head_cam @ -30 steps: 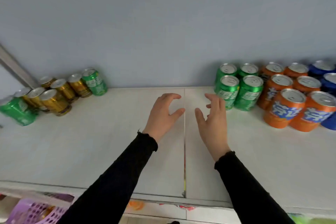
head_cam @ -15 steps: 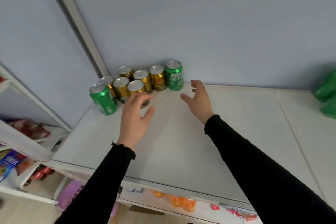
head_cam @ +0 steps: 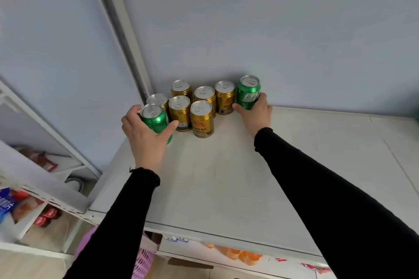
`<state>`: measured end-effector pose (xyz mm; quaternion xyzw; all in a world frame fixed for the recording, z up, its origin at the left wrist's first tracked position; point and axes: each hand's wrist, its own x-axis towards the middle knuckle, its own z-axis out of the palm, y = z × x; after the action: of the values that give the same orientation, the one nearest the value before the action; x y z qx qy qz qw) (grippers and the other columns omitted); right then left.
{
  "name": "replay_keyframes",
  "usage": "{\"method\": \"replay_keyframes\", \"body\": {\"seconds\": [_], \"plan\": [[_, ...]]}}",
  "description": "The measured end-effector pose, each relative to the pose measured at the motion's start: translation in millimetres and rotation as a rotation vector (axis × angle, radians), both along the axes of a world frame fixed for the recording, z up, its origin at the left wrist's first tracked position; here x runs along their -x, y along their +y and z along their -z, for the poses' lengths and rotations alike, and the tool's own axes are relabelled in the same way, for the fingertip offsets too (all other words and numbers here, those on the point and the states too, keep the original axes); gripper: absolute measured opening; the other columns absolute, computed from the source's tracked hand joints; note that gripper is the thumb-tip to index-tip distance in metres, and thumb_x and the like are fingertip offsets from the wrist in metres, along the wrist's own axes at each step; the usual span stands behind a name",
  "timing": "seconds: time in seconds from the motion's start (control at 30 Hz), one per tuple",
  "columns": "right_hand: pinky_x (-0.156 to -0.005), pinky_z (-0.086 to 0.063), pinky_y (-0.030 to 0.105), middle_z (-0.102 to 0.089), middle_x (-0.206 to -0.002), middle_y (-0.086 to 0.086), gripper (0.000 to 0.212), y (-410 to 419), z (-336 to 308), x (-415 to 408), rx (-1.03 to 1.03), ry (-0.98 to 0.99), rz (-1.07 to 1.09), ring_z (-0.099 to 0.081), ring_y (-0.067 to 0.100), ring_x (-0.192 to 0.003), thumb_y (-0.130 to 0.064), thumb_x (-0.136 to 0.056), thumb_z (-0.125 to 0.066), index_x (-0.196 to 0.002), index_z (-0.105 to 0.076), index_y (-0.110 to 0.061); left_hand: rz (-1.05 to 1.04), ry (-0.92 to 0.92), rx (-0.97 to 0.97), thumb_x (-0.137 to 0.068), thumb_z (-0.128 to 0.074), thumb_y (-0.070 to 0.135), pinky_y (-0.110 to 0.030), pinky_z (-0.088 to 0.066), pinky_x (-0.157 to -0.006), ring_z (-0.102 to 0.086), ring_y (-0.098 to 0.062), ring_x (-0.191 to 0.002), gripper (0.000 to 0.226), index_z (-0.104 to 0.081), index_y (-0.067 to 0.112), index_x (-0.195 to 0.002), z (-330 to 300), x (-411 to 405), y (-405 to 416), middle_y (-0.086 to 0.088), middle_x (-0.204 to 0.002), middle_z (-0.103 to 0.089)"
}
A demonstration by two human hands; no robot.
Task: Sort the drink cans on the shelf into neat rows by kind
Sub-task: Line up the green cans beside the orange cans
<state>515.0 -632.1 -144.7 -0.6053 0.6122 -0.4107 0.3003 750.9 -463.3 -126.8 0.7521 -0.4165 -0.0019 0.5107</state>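
Observation:
Several gold cans (head_cam: pixel 201 120) stand clustered in the back left corner of the white shelf (head_cam: pixel 226 176). At the cluster's front left stands a green can (head_cam: pixel 154 118); my left hand (head_cam: pixel 145 138) grips it, thumb on its right side and fingers round its left. Another green can (head_cam: pixel 248 93) stands at the cluster's right end against the wall. My right hand (head_cam: pixel 256 113) holds that can from the front, thumb at its left side and fingers curled behind its right. Both cans stand upright on the shelf.
A grey upright post (head_cam: pixel 120 27) rises behind the cluster's left. Lower shelves (head_cam: pixel 34 188) at the left hold packaged goods. A purple basket (head_cam: pixel 140 263) sits below the shelf's front edge. A sliver of green shows at the far right edge (head_cam: pixel 417 118).
The view has swung left from the orange and green cans to the gold cluster. Both hands reached forward and closed round the two green cans.

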Motion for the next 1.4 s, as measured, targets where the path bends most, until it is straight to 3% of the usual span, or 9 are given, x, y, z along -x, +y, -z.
{"method": "replay_keyframes", "body": {"seconds": [0.2,0.4,0.53,0.77,0.9,1.0,1.13,1.3,1.4], "plan": [[-0.086,-0.041,0.032,-0.057,-0.115,0.003,0.062,3,-3,4,-0.015,-0.096,0.004,-0.043,0.025,-0.118,-0.039,-0.077,-0.08,-0.124,-0.048,-0.016,-0.034,0.051,0.017,-0.066,-0.089,0.049,-0.029,-0.043,-0.089,-0.049,-0.022,-0.119,0.085,-0.043,0.017,-0.128,-3,-2,-2,-0.004,-0.127,-0.05],[-0.091,-0.055,0.044,-0.064,-0.107,-0.008,0.064,30,-1,39,-0.017,-0.204,0.002,-0.058,0.024,-0.111,-0.056,-0.06,-0.08,-0.11,-0.05,-0.031,0.096,0.222,0.215,-0.072,-0.089,0.033,-0.037,-0.052,-0.1,-0.058,-0.015,-0.116,0.072,-0.046,0.021,-0.129,-12,28,34,0.004,-0.127,-0.059],[-0.085,-0.053,0.035,-0.066,-0.107,-0.007,0.057,61,-9,85,0.018,-0.256,0.029,-0.059,0.021,-0.109,-0.052,-0.062,-0.083,-0.107,-0.055,-0.032,0.363,0.314,0.29,-0.076,-0.089,0.021,-0.033,-0.052,-0.097,-0.06,-0.013,-0.12,0.069,-0.05,0.02,-0.132,-32,88,32,0.007,-0.131,-0.062],[-0.069,-0.041,0.023,-0.063,-0.105,-0.005,0.056,114,-26,223,0.1,-0.168,0.224,-0.056,0.015,-0.104,-0.052,-0.065,-0.083,-0.109,-0.058,-0.029,0.916,0.446,0.097,-0.07,-0.09,0.029,-0.055,-0.051,-0.101,-0.063,-0.022,-0.118,0.064,-0.056,0.028,-0.124,-38,223,-27,0.005,-0.125,-0.066],[-0.067,-0.035,0.016,-0.051,-0.095,-0.016,0.055,139,-28,323,0.096,-0.063,0.392,-0.045,0.015,-0.104,-0.041,-0.072,-0.085,-0.114,-0.056,-0.023,1.155,0.378,-0.006,-0.072,-0.089,0.024,-0.042,-0.053,-0.097,-0.065,-0.017,-0.114,0.06,-0.057,0.028,-0.123,-35,322,-49,0.008,-0.121,-0.068],[-0.068,-0.039,0.023,-0.053,-0.093,-0.017,0.053,149,-23,398,0.083,-0.032,0.478,-0.05,0.021,-0.104,-0.043,-0.072,-0.085,-0.11,-0.052,-0.028,1.276,0.371,-0.076,-0.074,-0.089,0.021,-0.033,-0.053,-0.095,-0.064,-0.011,-0.115,0.061,-0.056,0.026,-0.125,-34,400,-64,0.01,-0.122,-0.068],[-0.07,-0.044,0.023,-0.064,-0.108,-0.008,0.056,154,-21,482,0.085,-0.066,0.514,-0.062,0.018,-0.101,-0.037,-0.073,-0.086,-0.113,-0.047,-0.034,1.359,0.394,-0.157,-0.077,-0.088,0.018,-0.037,-0.054,-0.098,-0.063,-0.015,-0.118,0.061,-0.057,0.024,-0.129,-32,495,-86,0.005,-0.124,-0.068],[-0.083,-0.042,0.026,-0.063,-0.127,-0.007,0.073,136,-19,546,0.062,-0.048,0.449,-0.059,0.011,-0.109,-0.039,-0.074,-0.084,-0.136,-0.048,-0.025,1.356,0.318,-0.201,-0.077,-0.087,0.022,-0.031,-0.054,-0.097,-0.059,-0.011,-0.121,0.064,-0.056,0.03,-0.133,-29,572,-108,0.012,-0.131,-0.063],[-0.086,-0.042,0.025,-0.06,-0.131,-0.006,0.075,126,-14,552,0.105,-0.037,0.401,-0.056,0.01,-0.113,-0.041,-0.074,-0.085,-0.136,-0.046,-0.026,1.331,0.273,-0.246,-0.08,-0.084,0.022,-0.022,-0.051,-0.099,-0.059,-0.005,-0.122,0.069,-0.053,0.029,-0.141,-29,590,-116,0.013,-0.134,-0.062]]}}
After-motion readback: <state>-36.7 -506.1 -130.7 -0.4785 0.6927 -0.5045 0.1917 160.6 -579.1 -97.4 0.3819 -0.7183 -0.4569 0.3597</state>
